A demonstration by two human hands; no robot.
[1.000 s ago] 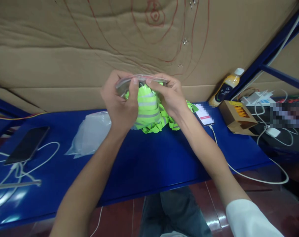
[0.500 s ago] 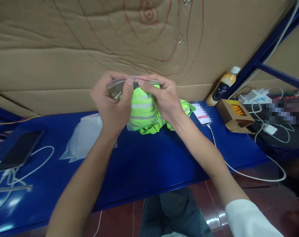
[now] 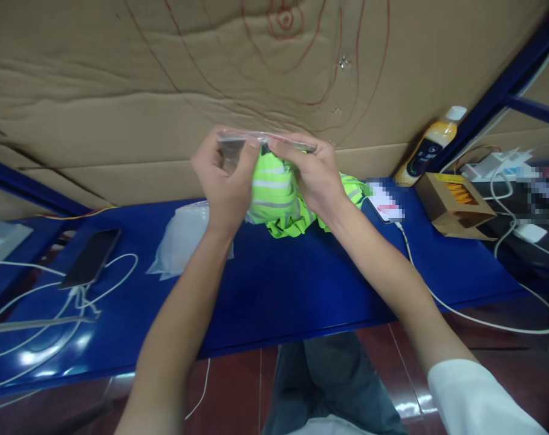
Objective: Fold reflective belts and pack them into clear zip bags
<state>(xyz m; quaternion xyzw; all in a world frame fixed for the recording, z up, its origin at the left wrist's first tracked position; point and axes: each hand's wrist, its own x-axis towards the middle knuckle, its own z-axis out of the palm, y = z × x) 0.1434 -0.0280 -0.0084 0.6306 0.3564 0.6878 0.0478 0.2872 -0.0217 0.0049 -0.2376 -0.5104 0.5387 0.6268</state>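
Note:
Both my hands hold a clear plastic zip bag (image 3: 231,148) up above the blue table (image 3: 302,284). My left hand (image 3: 224,181) pinches the bag's top strip at its left end, thumb in front. My right hand (image 3: 313,178) pinches the same strip toward the right. A fluorescent yellow-green vest with grey reflective bands (image 3: 274,190) sits bunched inside the bag between my hands. More of the vest (image 3: 351,190) spills out onto the table behind my right wrist.
A heap of clear plastic bags (image 3: 184,238) lies left of my hands. A dark phone (image 3: 90,257) with white cables (image 3: 52,302) rests at far left. At right are another phone (image 3: 386,205), a juice bottle (image 3: 431,151), a small cardboard box (image 3: 456,202) and chargers. Cardboard sheets (image 3: 120,90) back the table.
My hands keep their pinch on the bag's top strip, with the fingers shifting slightly along it. The view has swung a little to the left.

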